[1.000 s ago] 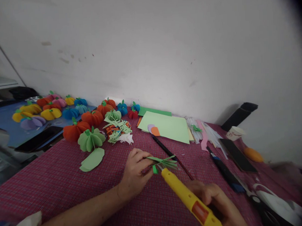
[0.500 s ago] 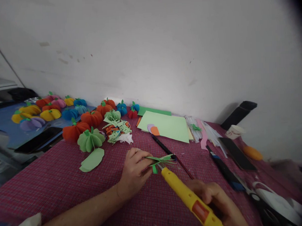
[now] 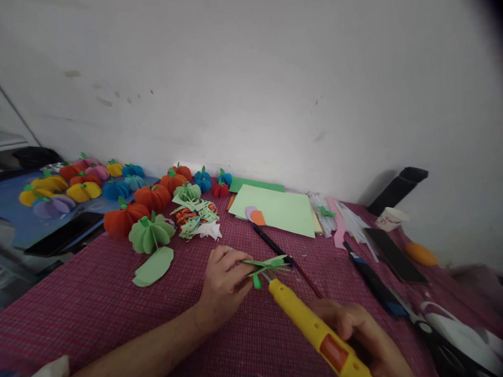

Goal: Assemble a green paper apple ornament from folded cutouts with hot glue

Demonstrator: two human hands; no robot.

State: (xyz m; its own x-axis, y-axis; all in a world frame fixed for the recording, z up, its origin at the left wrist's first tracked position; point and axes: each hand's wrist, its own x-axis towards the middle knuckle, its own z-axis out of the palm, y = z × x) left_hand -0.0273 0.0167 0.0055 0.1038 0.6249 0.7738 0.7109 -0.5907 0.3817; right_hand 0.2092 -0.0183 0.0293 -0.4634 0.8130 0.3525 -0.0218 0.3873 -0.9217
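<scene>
My left hand [image 3: 227,281] pinches a bundle of green paper pieces [image 3: 275,264] above the cloth. The pieces fan out to the right, and one short strip hangs down. My right hand [image 3: 358,334] is wrapped round a yellow glue gun [image 3: 309,325] with a red switch on its side. Its metal tip sits at the underside of the green paper; I cannot tell whether they touch. Left of my hands lie light green paper cut-outs [image 3: 154,266], beside a light green paper pumpkin [image 3: 152,235].
Paper pumpkins [image 3: 125,218] in several colours line the left and back. Paper scraps [image 3: 194,219], light green sheets [image 3: 281,209] and a black pen [image 3: 273,244] lie ahead. To the right are large scissors [image 3: 424,330], a dark phone [image 3: 396,254] and a paper cup [image 3: 390,219].
</scene>
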